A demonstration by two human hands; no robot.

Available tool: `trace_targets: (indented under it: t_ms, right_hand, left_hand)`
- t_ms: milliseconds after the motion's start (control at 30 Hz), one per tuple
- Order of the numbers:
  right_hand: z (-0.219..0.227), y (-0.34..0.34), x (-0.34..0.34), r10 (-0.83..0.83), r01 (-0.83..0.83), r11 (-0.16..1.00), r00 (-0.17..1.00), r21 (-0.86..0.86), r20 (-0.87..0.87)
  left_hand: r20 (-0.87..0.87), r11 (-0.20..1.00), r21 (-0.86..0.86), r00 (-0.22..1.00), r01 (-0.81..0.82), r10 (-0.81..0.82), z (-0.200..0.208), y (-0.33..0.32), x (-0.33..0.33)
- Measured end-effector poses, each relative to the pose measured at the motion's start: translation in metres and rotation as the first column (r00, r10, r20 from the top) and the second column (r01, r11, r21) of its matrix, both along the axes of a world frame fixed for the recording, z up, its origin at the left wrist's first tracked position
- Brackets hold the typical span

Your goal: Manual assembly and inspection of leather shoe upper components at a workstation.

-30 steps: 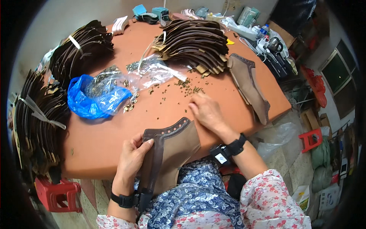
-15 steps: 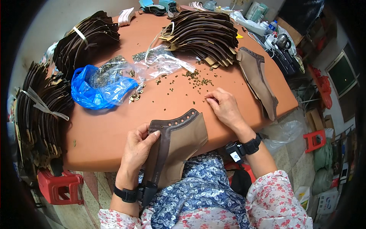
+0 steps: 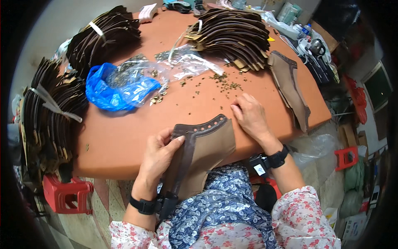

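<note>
Left hand (image 3: 159,155) gripping brown leather boot upper (image 3: 203,149) at its dark edge, piece overhanging table (image 3: 124,133) edge, right hand (image 3: 250,116) flat and empty just right of it, small metal studs (image 3: 226,81) scattered just beyond fingertips.

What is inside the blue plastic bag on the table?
The blue plastic bag lies crumpled and partly open on the orange table. Small dull metal pieces spill out by its mouth. Whatever sits deeper inside is hidden by the folds.
</note>
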State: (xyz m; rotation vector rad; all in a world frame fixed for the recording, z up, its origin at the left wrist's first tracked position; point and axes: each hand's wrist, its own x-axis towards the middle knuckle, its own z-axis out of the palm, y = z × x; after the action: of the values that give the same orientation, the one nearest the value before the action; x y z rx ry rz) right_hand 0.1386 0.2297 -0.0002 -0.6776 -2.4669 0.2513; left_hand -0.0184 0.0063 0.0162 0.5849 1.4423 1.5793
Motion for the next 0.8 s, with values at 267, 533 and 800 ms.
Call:
trace_targets:
  t_ms: [267,533,800]
  right_hand:
    - [0.05,-0.062,-0.013,0.222,-0.31,0.916,0.921,-0.256,-0.321]
    - [0.029,-0.09,-0.048,0.409,-0.433,0.901,0.868,-0.027,-0.28]
    - [0.023,-0.091,-0.054,0.443,-0.446,0.894,0.865,0.047,-0.236]
  left_hand:
    - [0.003,1.0,0.0,1.0,0.03,-0.03,-0.006,-0.006,-0.005]
    - [0.013,0.998,0.038,0.999,0.048,-0.048,-0.004,-0.004,-0.004]
    - [-0.012,0.998,0.044,0.999,0.04,-0.04,-0.005,-0.004,-0.004]
